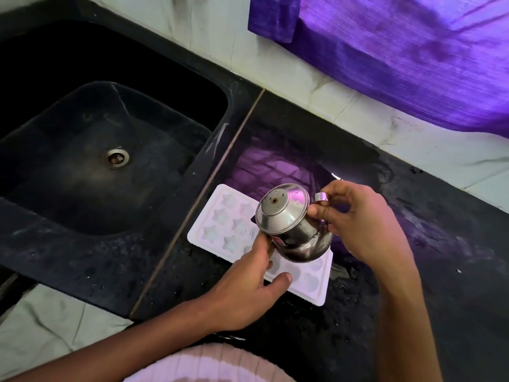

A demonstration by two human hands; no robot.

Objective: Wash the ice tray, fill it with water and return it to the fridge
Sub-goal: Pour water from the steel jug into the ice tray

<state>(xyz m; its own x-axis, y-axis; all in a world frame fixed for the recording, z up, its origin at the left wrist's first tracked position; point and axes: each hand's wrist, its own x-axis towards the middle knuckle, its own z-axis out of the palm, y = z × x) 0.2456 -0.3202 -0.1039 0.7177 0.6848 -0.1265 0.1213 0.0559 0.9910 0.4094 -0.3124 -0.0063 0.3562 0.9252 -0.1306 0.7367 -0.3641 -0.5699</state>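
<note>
A white ice tray (220, 219) with star-shaped and round cells lies flat on the black counter, just right of the sink. Over its middle I hold a small steel jug (286, 219), tipped far over so its base faces up and left and its mouth points down at the tray. My right hand (363, 224) grips the jug's handle. My left hand (248, 288) rests on the tray's near edge, thumb on the rim, fingers up against the jug's side. The jug hides the tray's middle cells. I cannot make out any water stream.
A deep black sink (91, 166) with a metal drain (115, 158) lies to the left. The black counter (413, 271) looks wet and speckled. A purple cloth (399, 51) hangs over the tiled wall behind. The counter's front edge runs at the lower left.
</note>
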